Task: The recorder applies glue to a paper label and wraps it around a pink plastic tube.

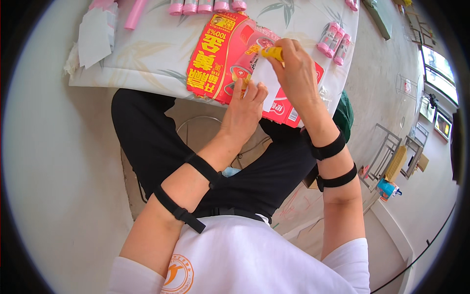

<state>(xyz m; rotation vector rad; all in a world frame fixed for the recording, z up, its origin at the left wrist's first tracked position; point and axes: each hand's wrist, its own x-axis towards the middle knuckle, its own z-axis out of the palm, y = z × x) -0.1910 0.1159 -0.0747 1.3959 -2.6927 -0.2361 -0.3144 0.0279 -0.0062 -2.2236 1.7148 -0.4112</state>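
In my right hand [297, 68] is a small yellow tube, like a glue stick [273, 53], its tip angled down to the left at the top of a white sheet of paper [265, 78]. The paper lies on a flattened red cardboard piece [208, 56] with yellow print, at the near edge of the table. My left hand [243, 110] rests its fingertips on the paper's left edge, fingers somewhat apart and slightly bent. Its palm is turned down and hidden.
The table [137, 63] has a leaf-patterned white cover. Several pink cylinders [205, 6] line its far side; more pink cylinders [334, 41] lie at right. A stack of white paper [98, 36] sits at left, beside a pink rod [135, 14]. Metal frames [384, 152] stand on the floor at right.
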